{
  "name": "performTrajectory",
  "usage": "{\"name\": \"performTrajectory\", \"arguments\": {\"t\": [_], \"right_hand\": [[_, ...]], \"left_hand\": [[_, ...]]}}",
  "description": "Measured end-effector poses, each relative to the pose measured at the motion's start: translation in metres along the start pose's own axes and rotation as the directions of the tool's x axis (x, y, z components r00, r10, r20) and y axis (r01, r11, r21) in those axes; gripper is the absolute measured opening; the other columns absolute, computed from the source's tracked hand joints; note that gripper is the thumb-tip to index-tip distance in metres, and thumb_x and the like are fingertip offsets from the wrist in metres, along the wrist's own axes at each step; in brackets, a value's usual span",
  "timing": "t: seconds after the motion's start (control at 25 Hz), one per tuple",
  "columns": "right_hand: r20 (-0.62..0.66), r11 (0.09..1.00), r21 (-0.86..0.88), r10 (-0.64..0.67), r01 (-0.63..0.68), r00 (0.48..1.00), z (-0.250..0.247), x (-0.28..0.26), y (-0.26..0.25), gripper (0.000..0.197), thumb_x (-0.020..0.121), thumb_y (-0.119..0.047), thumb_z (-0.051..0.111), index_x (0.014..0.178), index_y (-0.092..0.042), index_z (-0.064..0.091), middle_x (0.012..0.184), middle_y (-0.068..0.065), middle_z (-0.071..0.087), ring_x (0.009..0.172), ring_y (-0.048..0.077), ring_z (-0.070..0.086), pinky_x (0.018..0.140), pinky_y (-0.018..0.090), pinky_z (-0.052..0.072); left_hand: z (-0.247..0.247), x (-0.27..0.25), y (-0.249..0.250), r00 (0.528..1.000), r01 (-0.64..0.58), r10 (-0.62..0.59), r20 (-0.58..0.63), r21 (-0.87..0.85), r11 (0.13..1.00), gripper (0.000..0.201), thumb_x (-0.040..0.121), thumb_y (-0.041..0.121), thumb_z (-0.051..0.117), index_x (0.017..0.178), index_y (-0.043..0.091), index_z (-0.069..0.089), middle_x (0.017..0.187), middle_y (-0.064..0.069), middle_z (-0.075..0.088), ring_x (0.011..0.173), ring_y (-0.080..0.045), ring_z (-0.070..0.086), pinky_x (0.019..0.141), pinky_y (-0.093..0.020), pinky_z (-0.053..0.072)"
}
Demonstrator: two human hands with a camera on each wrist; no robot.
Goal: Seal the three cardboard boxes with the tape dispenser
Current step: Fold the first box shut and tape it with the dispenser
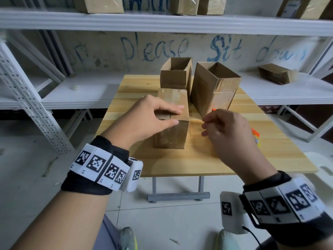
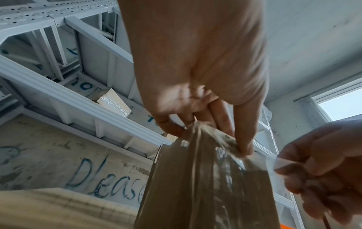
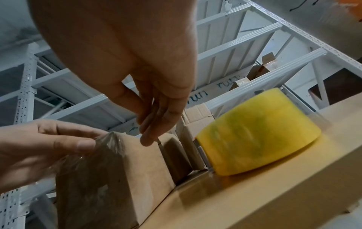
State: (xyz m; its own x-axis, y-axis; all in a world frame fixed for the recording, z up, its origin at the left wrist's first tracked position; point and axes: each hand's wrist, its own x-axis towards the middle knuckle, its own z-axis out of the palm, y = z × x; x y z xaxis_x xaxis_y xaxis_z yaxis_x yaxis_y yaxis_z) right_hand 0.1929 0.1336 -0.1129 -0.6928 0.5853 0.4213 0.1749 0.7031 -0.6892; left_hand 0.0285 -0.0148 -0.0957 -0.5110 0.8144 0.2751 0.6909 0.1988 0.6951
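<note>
Three cardboard boxes stand on the wooden table. The nearest box has its flaps closed, with clear tape over its top edge. My left hand presses on its top with straight fingers, thumb against the front face. My right hand hovers just right of this box and pinches a clear tape strip that runs from the box corner. The orange tape dispenser with its yellow roll lies on the table, mostly hidden behind that hand. Two open boxes stand behind.
White metal shelving runs behind and to the left of the table, with more cartons on top. A flattened carton lies on the lower shelf at right. A white seat stands by the table's right front corner.
</note>
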Motion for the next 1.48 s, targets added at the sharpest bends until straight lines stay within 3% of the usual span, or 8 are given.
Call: {"name": "performTrajectory", "arguments": {"t": [0.16, 0.44, 0.56, 0.72, 0.92, 1.2, 1.36, 1.48], "right_hand": [[0.1, 0.992, 0.125, 0.02, -0.032, 0.995, 0.009, -0.002, -0.006, 0.021, 0.086, -0.005, 0.051, 0.087, -0.015, 0.069, 0.075, 0.0, 0.071, 0.071, 0.015, 0.071, 0.068, 0.045, 0.059], [0.154, 0.996, 0.069, -0.07, 0.06, 0.986, 0.019, -0.008, -0.01, 0.023, 0.082, -0.032, 0.048, 0.074, -0.019, 0.065, 0.066, -0.005, 0.066, 0.064, 0.01, 0.066, 0.059, 0.033, 0.054], [0.175, 0.988, -0.031, -0.143, 0.15, 0.974, 0.023, -0.009, -0.009, 0.014, 0.083, -0.022, 0.054, 0.077, -0.017, 0.066, 0.068, -0.009, 0.063, 0.062, 0.005, 0.058, 0.053, 0.016, 0.041], [0.174, 0.989, -0.006, -0.147, 0.151, 0.974, 0.025, -0.006, -0.004, 0.016, 0.083, -0.009, 0.053, 0.079, -0.014, 0.067, 0.071, -0.006, 0.066, 0.06, 0.01, 0.064, 0.059, 0.031, 0.052], [0.212, 0.968, -0.032, -0.236, 0.248, 0.948, 0.027, -0.005, -0.002, 0.023, 0.083, -0.001, 0.053, 0.084, -0.016, 0.07, 0.072, -0.009, 0.066, 0.055, 0.009, 0.063, 0.056, 0.026, 0.051], [0.255, 0.945, -0.138, -0.256, 0.297, 0.932, 0.031, 0.003, -0.009, 0.024, 0.081, -0.012, 0.044, 0.076, -0.013, 0.068, 0.063, -0.001, 0.063, 0.052, 0.011, 0.055, 0.049, 0.033, 0.048], [0.272, 0.825, -0.426, -0.274, 0.371, 0.922, 0.036, 0.002, -0.021, 0.017, 0.081, -0.016, 0.047, 0.064, -0.013, 0.048, 0.056, 0.001, 0.046, 0.044, 0.021, 0.042, 0.041, 0.026, 0.026], [0.305, 0.767, -0.468, -0.326, 0.439, 0.895, 0.044, -0.003, -0.035, 0.013, 0.071, -0.012, 0.056, 0.064, -0.015, 0.045, 0.053, 0.0, 0.038, 0.038, 0.023, 0.034, 0.043, 0.021, 0.016]], "left_hand": [[0.006, -0.001, 0.002, 0.997, 0.02, -0.018, -0.072, 0.028, 0.999, 0.035, 0.077, 0.029, 0.087, 0.109, 0.035, 0.078, 0.117, 0.032, 0.068, 0.113, 0.011, 0.06, 0.107, -0.023, 0.046], [0.015, 0.0, 0.009, 0.988, -0.022, 0.035, -0.154, 0.086, 0.996, 0.033, 0.074, 0.026, 0.089, 0.106, 0.029, 0.079, 0.113, 0.025, 0.071, 0.107, 0.007, 0.063, 0.1, -0.015, 0.049], [0.016, -0.001, 0.007, 0.986, -0.023, 0.031, -0.164, 0.05, 0.998, 0.033, 0.074, 0.024, 0.089, 0.105, 0.029, 0.079, 0.112, 0.026, 0.071, 0.107, 0.009, 0.064, 0.1, -0.015, 0.049], [0.011, -0.001, 0.001, 0.994, -0.024, 0.028, -0.101, 0.046, 0.999, 0.037, 0.077, 0.02, 0.087, 0.11, 0.033, 0.077, 0.121, 0.025, 0.069, 0.115, 0.007, 0.061, 0.108, -0.021, 0.046], [0.002, -0.004, -0.004, 0.999, -0.033, 0.031, 0.034, 0.047, 0.998, 0.053, 0.077, 0.013, 0.084, 0.124, 0.034, 0.072, 0.132, 0.028, 0.062, 0.124, 0.012, 0.053, 0.113, -0.016, 0.038], [0.006, -0.005, -0.001, 0.999, -0.047, 0.047, -0.001, 0.007, 0.999, 0.049, 0.074, 0.024, 0.088, 0.12, 0.029, 0.074, 0.128, 0.027, 0.064, 0.119, 0.016, 0.055, 0.105, -0.005, 0.036], [0.006, -0.006, -0.001, 0.999, -0.039, 0.039, 0.001, -0.011, 0.999, 0.05, 0.075, 0.023, 0.089, 0.122, 0.028, 0.073, 0.13, 0.025, 0.064, 0.119, 0.014, 0.056, 0.105, -0.005, 0.036], [0.005, -0.006, -0.001, 0.999, -0.028, 0.029, 0.023, -0.009, 1.0, 0.051, 0.079, 0.013, 0.084, 0.125, 0.03, 0.071, 0.132, 0.027, 0.062, 0.123, 0.014, 0.053, 0.109, -0.008, 0.035]]}}
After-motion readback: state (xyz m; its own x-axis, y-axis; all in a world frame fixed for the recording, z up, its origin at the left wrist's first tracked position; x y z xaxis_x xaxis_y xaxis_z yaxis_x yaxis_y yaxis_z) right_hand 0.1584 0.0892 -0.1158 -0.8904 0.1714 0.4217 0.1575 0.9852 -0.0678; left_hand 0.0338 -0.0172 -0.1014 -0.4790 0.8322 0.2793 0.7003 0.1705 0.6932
